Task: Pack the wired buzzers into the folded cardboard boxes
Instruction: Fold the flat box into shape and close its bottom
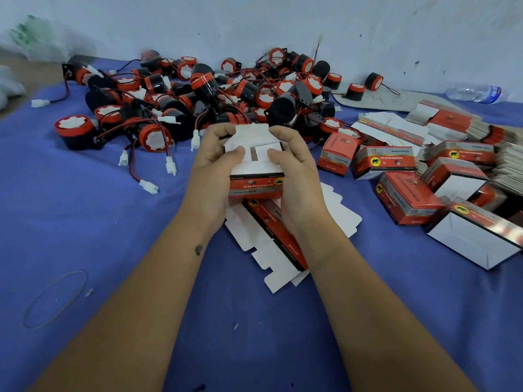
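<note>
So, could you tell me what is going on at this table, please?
A person is folding a small red and white cardboard box, held in both the left hand and the right hand, with thumbs pressing its white end flaps. A flat unfolded box lies beneath on the blue cloth. A pile of wired buzzers waits behind, and assembled boxes sit to the right.

Glossy printed cardboard box (256,186), matt blue cloth (113,250), shiny black-and-red plastic buzzers (198,91).
</note>
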The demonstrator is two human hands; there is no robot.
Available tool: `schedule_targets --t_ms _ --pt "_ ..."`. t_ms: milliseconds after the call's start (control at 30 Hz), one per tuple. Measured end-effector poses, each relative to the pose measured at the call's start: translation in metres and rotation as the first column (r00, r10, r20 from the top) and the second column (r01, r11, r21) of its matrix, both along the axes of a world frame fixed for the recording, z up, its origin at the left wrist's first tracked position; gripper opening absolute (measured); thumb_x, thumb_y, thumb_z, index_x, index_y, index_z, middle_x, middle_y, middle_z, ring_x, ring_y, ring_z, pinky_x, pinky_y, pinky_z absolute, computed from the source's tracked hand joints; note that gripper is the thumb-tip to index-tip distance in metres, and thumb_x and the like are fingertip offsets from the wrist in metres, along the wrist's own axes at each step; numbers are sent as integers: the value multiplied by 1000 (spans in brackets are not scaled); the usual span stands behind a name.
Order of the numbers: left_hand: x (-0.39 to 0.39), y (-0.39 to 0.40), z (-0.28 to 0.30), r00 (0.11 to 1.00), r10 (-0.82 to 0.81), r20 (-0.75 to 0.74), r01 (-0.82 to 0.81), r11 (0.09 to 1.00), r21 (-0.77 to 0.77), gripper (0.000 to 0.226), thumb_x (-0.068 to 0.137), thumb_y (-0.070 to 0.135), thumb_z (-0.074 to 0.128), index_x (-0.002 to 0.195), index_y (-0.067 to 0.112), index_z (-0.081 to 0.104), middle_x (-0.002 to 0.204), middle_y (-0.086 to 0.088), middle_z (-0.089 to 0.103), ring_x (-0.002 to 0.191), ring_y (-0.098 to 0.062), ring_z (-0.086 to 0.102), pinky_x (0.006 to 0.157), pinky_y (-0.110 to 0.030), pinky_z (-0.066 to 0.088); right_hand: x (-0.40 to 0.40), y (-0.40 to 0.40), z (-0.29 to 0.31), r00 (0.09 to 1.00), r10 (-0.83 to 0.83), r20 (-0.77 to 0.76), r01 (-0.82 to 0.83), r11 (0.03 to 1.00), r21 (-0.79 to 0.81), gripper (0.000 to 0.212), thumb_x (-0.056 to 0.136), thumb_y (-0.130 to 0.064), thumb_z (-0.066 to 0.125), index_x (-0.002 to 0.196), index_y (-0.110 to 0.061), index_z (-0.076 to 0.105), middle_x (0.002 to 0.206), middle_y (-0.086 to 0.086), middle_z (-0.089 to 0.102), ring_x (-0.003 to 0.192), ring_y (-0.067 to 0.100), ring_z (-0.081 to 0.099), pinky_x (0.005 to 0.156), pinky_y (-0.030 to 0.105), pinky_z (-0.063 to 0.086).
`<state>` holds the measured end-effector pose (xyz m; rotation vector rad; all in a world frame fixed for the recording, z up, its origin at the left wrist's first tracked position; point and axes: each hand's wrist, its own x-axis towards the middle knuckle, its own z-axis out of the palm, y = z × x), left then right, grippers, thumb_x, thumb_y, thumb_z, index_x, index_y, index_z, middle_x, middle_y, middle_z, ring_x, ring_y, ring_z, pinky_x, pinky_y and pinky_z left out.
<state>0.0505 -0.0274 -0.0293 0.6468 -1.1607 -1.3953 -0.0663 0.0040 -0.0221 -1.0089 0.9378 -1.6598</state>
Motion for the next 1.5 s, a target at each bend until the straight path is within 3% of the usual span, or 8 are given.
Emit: schedule_targets --t_ms 167,300,500,933,1167,1267,1400,1500 --pt "1 1 -2 997 -80 -7 80 997 -10 31 86 8 46 70 29 64 89 6 71 79 -11 68 59 -28 55 2 3 -2 1000 13 10 -13 999 -34 32 91 -5 39 77 -22 61 93 1 63 85 19 59 64 30 50" --pt "2 1 -3 991 -130 27 130 991 9 19 81 23 45 75 28 62 88 6 67 79 -11 66 60 -29 53 2 3 -1 1000 7 -30 -8 1000 -23 14 80 -16 48 76 -25 58 91 -2 61 83 18 59 61 29 48" --pt "0 2 -1 995 0 99 -2 1000 24 32 85 5 52 97 33 63 91 5 66 71 -10 67 54 -28 53 1 1 -1 976 -99 -196 110 993 46 34 85 -1 52 100 -30 61 90 -9 66 79 13 65 65 31 57" --pt "0 5 1 990 51 129 -46 998 -40 46 87 -11 48 99 31 63 101 0 64 77 -7 69 58 -26 55 3 4 1 915 -204 -348 206 978 -33 38 82 7 54 94 -28 62 83 -21 65 80 2 64 66 25 57" --pt "1 2 -4 984 -69 163 66 998 20 29 88 33 46 112 37 63 118 -3 65 96 -16 67 75 -38 59 2 5 0 954 -177 -242 186 982 17 21 100 -19 44 105 -21 65 101 -12 63 87 -2 60 69 19 49" --pt "-2 -1 -7 981 -47 187 49 999 -6 40 99 43 35 136 34 49 136 -7 56 117 -22 61 90 -40 56 4 6 -1 898 -255 -359 269 963 -13 23 102 -26 41 110 -22 63 102 -14 62 97 -2 57 78 18 48" --pt "-3 -12 -16 881 136 453 -114 991 -75 74 84 65 22 149 32 32 153 -2 38 143 -23 32 117 -50 27 0 6 -5 493 -425 -759 459 868 -188 28 102 -41 30 108 -30 55 103 -4 47 98 16 49 77 32 40" --pt "-2 -12 -21 785 260 562 -147 960 -238 84 80 73 12 150 32 33 150 7 35 144 -18 27 119 -50 20 1 7 -3 560 -384 -734 462 880 -109 32 102 -48 25 101 -33 53 100 -4 46 87 8 49 69 30 35"
